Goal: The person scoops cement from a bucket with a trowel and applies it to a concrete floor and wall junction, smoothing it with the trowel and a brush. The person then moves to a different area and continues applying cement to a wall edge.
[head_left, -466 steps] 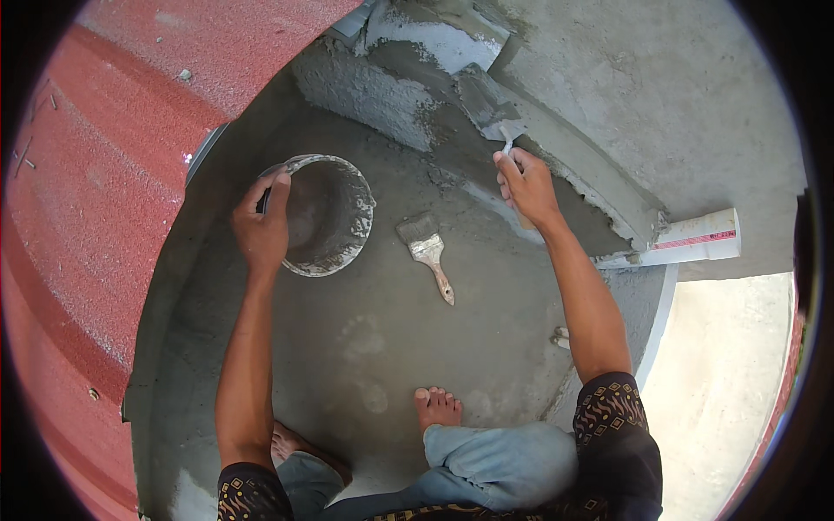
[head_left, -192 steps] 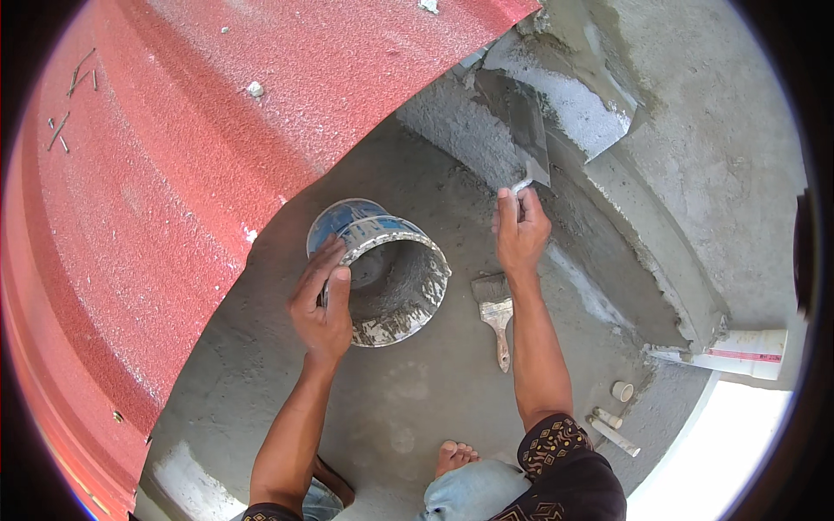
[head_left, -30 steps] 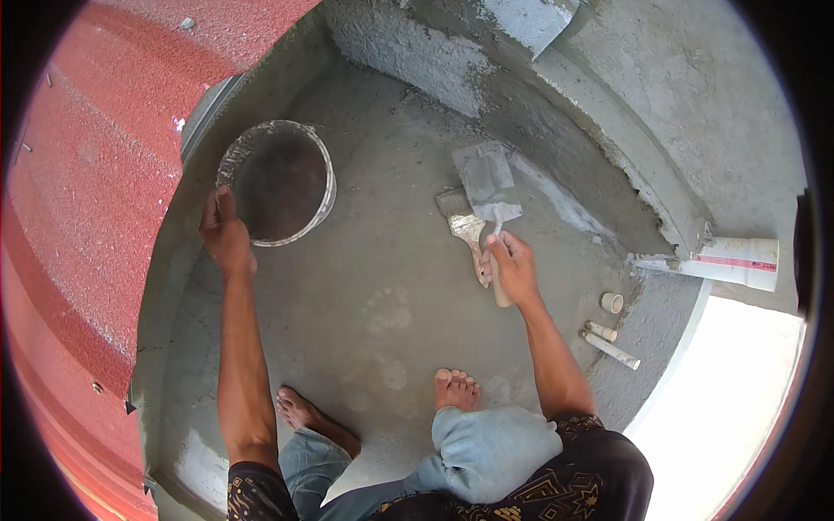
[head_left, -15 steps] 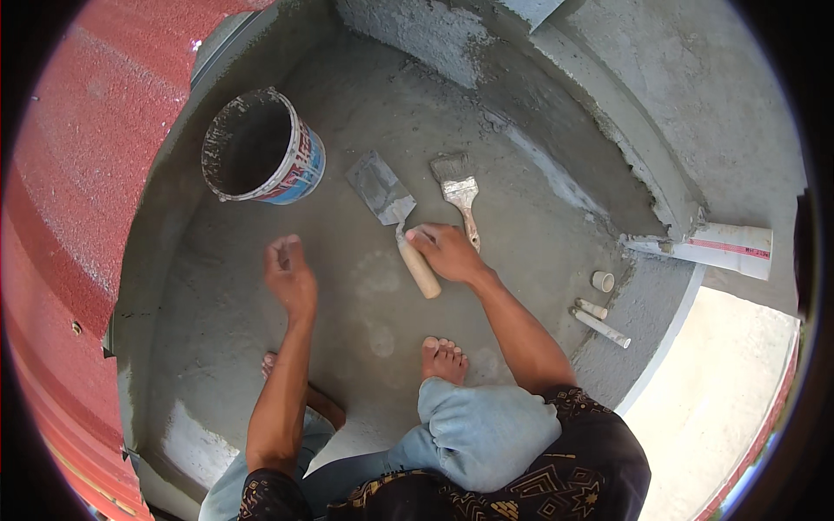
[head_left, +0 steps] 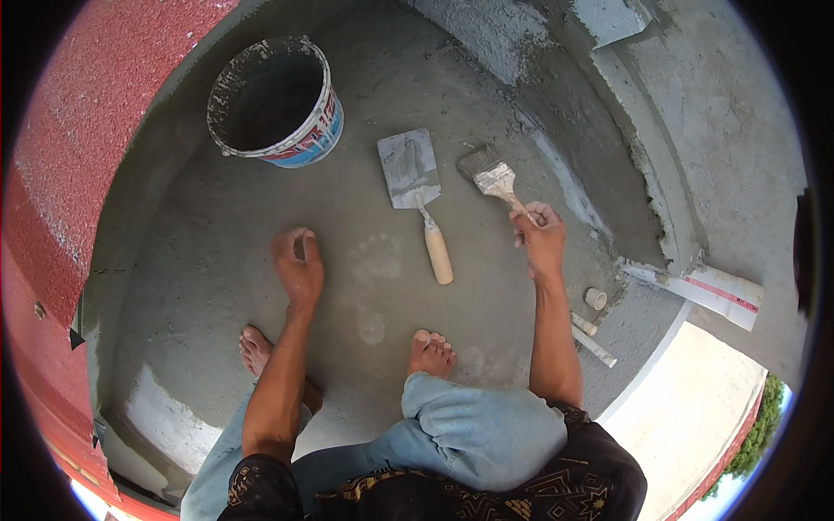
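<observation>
My right hand [head_left: 540, 239] grips the end of a wide flat paintbrush [head_left: 497, 178] by its handle. Its dark bristles point up and left, and its ferrule is caked with cement. Left of the brush, a trowel [head_left: 412, 169] lies on the floor, its square blade smeared with wet cement and its wooden handle towards me. No hand touches it. My left hand [head_left: 298, 265] hovers over the floor below the bucket, loosely curled, thumb against the fingers, with nothing visible in it. The bucket [head_left: 326, 130] is white with a blue and red print; its inside is dark.
Damp grey cement floor [head_left: 347, 295] spreads under my bare feet. Short pipe pieces [head_left: 593, 350] and a small white fitting [head_left: 596, 299] lie at the right, near a white pipe [head_left: 717, 295] by the wall. A red wall [head_left: 78, 174] curves along the left; a rough cement ledge [head_left: 643, 148] rises at right.
My right hand has left the trowel, moved right and taken the paintbrush handle. The trowel has turned more upright, and the brush has tilted leftward. My left hand stays curled; the view has shifted.
</observation>
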`<action>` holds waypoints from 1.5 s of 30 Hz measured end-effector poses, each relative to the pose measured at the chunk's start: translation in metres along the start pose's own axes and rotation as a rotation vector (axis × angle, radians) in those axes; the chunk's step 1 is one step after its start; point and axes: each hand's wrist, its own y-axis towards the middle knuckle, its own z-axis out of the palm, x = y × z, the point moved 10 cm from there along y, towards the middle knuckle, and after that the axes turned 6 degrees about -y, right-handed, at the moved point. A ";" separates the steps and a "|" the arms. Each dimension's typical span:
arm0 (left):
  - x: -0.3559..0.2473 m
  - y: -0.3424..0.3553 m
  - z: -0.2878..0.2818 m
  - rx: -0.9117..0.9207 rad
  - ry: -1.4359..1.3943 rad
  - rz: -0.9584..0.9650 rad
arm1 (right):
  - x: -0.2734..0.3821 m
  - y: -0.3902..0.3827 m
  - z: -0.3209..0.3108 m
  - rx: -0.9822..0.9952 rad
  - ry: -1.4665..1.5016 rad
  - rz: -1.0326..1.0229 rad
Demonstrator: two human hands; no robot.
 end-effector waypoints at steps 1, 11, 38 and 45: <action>-0.004 0.006 -0.007 -0.038 0.122 0.144 | 0.009 0.002 -0.005 -0.020 0.224 0.024; -0.009 -0.003 0.022 -0.049 0.491 0.373 | 0.160 0.051 0.049 -0.065 -0.151 -0.565; -0.012 -0.001 0.023 -0.050 0.495 0.406 | 0.107 0.091 -0.023 -0.013 -1.066 -0.819; -0.013 -0.001 0.026 -0.048 0.501 0.423 | 0.084 0.050 -0.078 -0.100 -0.939 -0.962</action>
